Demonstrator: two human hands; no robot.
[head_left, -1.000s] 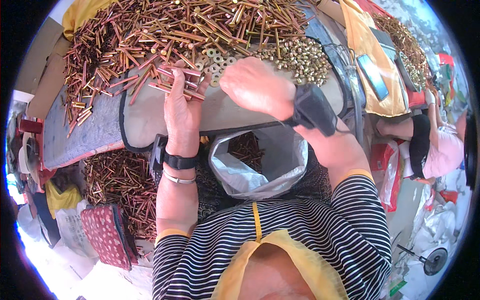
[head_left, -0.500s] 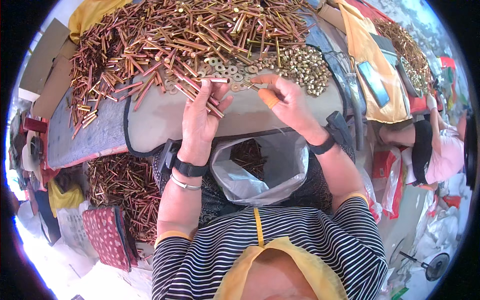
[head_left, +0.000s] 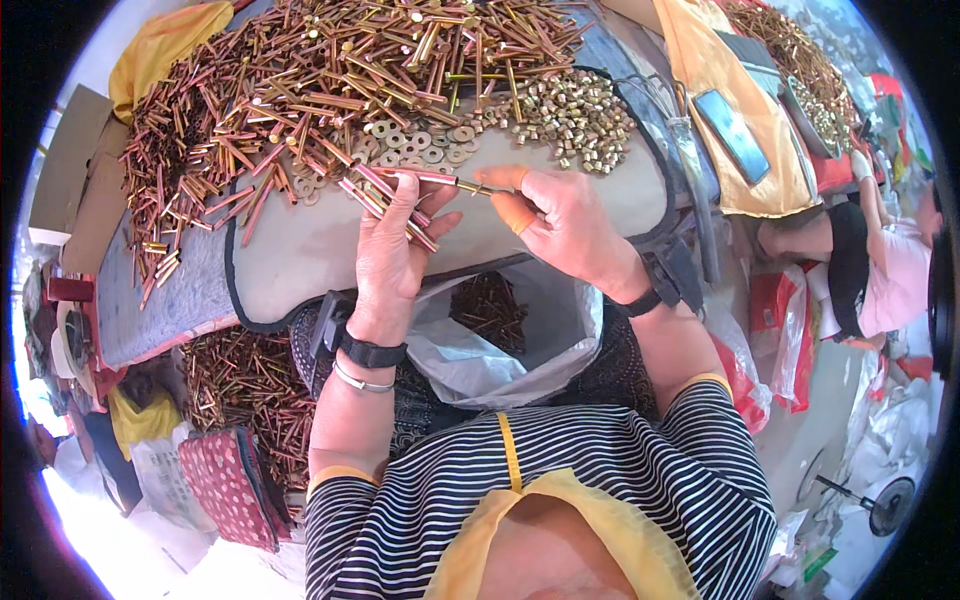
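My left hand (head_left: pixel 392 250) is closed round several pinkish metal sleeve bolts (head_left: pixel 362 197), which fan out past the fingers. One of them lies crosswise under the thumb, its narrow end pointing at my right hand (head_left: pixel 572 222). Orange covers (head_left: pixel 513 211) sit on the right thumb and forefinger. These pinch what looks like a washer, seen edge-on and mostly hidden, at the tip of that bolt. Just beyond the hands lie loose flat washers (head_left: pixel 432 155) and a heap of brass-coloured nuts (head_left: pixel 575 118). A large pile of sleeve bolts (head_left: pixel 300 85) covers the far side of the table.
A grey mat (head_left: pixel 290 250) covers the near table edge. An open white bag (head_left: pixel 450 365) with metal pieces inside rests on my lap. More bolts (head_left: pixel 240 390) lie below left. At right are a phone (head_left: pixel 732 137) on yellow cloth and another person (head_left: pixel 880 260).
My right hand has come leftward and down, so its fingertips now meet the crosswise bolt's end. The left hand still grips its bolts. The whole view has shifted slightly.
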